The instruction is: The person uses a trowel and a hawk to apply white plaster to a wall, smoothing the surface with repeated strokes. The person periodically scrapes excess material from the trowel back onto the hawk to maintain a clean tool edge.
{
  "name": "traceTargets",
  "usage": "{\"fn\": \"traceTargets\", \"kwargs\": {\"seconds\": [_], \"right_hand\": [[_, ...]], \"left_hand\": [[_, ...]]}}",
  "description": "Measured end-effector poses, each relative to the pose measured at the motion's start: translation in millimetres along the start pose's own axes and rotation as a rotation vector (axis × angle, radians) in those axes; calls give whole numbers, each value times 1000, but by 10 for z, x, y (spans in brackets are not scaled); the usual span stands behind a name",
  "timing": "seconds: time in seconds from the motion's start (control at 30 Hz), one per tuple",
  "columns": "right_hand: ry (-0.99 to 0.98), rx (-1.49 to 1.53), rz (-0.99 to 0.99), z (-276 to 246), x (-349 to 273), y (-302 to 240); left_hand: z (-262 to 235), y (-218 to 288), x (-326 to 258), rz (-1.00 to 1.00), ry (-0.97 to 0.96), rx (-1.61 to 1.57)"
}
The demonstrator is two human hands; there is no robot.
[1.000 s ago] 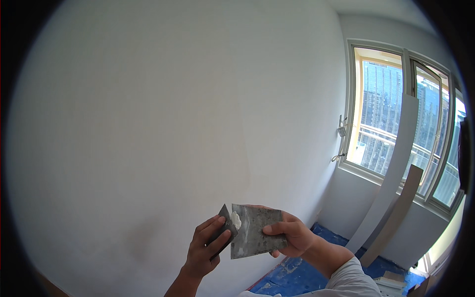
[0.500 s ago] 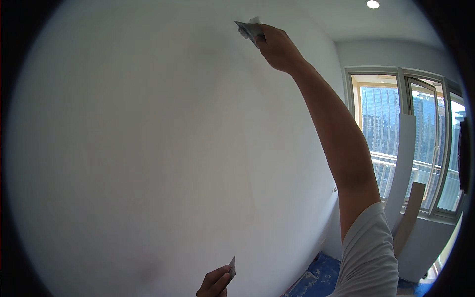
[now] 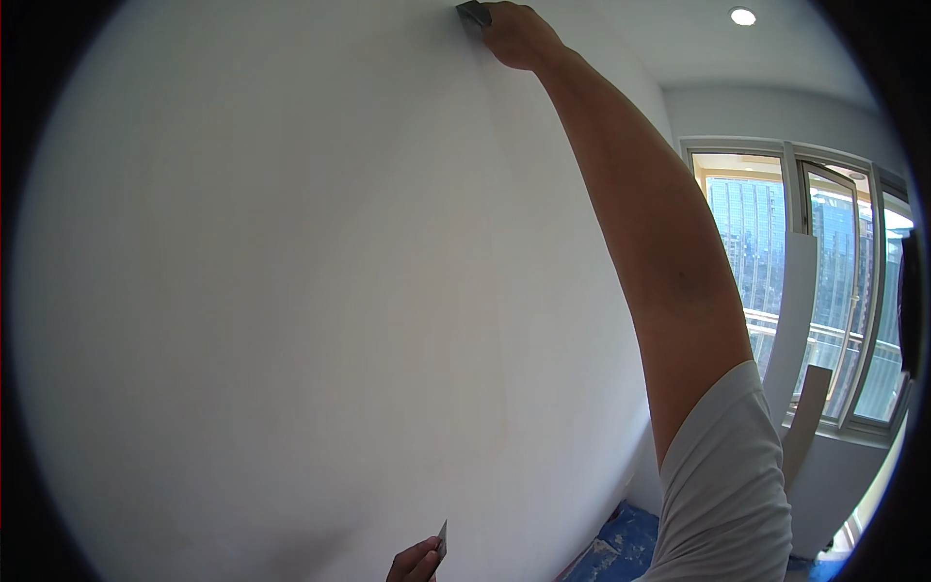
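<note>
My right hand [image 3: 522, 37] is raised high on the white wall [image 3: 320, 252], its fingers closed round a putty knife [image 3: 474, 15]. The knife's dark, wide blade is against or very close to the wall near the top edge of the view. Low in the view, my left hand [image 3: 414, 562] is closed on a second, thin metal scraper [image 3: 442, 539], its blade pointing up. The lower part of that hand is cut off by the frame's edge.
On the right is a window [image 3: 742, 233] with an open casement [image 3: 832, 281]. Long pale boards [image 3: 808, 417] lean beside it. Blue sheeting [image 3: 613, 548], spotted with white, covers the floor along the wall's foot. A round light [image 3: 743, 16] shines in the ceiling.
My right hand has moved up with the putty knife, now at the view's top edge; the white paste seen on its blade is no longer visible. My left hand sits slightly lower.
</note>
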State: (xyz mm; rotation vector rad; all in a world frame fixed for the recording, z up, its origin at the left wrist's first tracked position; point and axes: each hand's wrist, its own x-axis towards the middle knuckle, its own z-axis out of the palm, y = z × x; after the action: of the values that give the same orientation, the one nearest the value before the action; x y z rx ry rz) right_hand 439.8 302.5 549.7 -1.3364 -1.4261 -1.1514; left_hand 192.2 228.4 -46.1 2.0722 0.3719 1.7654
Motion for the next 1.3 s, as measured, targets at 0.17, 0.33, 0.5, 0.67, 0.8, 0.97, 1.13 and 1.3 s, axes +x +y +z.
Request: {"fn": "traceTargets", "kwargs": {"seconds": [0.17,0.33,0.5,0.67,0.8,0.97,1.13,1.3], "right_hand": [[-62,122,-43,142,-40,99],[-116,273,-113,343,-208,295],[-119,347,-152,521,-505,467],[-60,340,-187,695,-929,707],[87,206,-297,713,-1664,350],[-17,240,-253,844,-2348,529],[-46,210,-163,948,-3161,421],[-144,196,-97,1086,-4011,347]], "left_hand": [[-51,-105,37,21,-26,-34],[-134,-118,128,42,-64,-89],[-205,-165,168,58,-108,-138],[-221,-200,201,80,-149,-164],[-291,-220,188,87,-164,-140],[-307,-251,202,104,-203,-160],[-332,-297,148,82,-213,-132],[-399,-254,147,56,-214,-100]]}}
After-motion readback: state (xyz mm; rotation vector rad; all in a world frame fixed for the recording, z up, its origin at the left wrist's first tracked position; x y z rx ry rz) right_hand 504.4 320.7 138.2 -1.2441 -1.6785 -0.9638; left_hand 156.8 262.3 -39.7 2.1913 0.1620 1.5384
